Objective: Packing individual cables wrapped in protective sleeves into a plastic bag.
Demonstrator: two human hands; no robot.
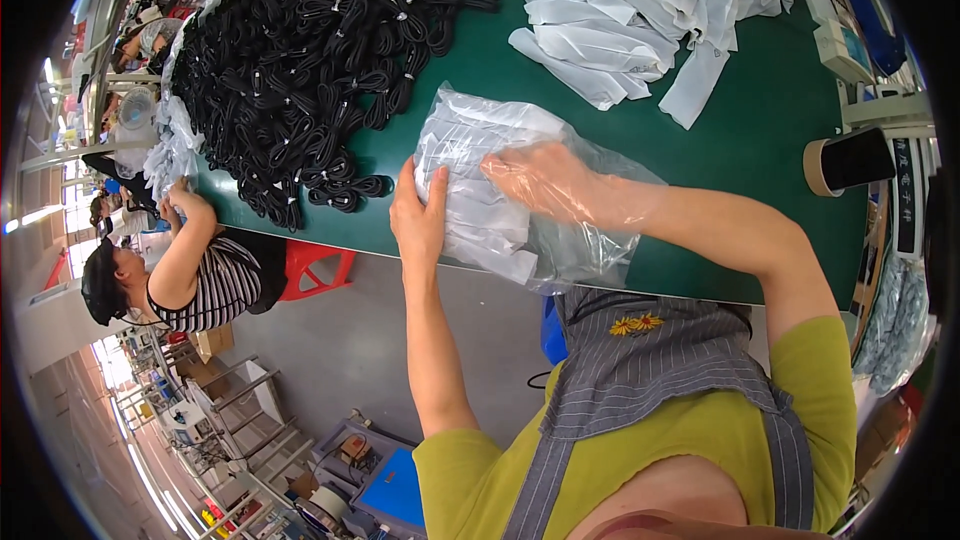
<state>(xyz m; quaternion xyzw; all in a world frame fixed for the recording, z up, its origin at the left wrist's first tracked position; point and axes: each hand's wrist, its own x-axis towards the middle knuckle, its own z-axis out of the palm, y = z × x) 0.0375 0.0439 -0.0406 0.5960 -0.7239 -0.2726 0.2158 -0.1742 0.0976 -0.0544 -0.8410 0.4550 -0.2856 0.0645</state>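
A clear plastic bag (590,240) lies at the front edge of the green table, with several slim white packets (485,215) side by side in it. My left hand (420,215) rests against the bag's left side, fingers stretched upward and thumb apart. Through the bag's mouth on the right, my right hand (550,180) reaches inside. Its fingers curl down over the packets, and creased plastic blurs them partly.
A large heap of coiled black cables (310,70) covers the table's (760,230) left side. Loose white packets (640,20) pile up at the far right. A brown-rimmed black cylinder (845,162) sits near the right edge. Another person (200,270) works at the left, by a red stool (310,265).
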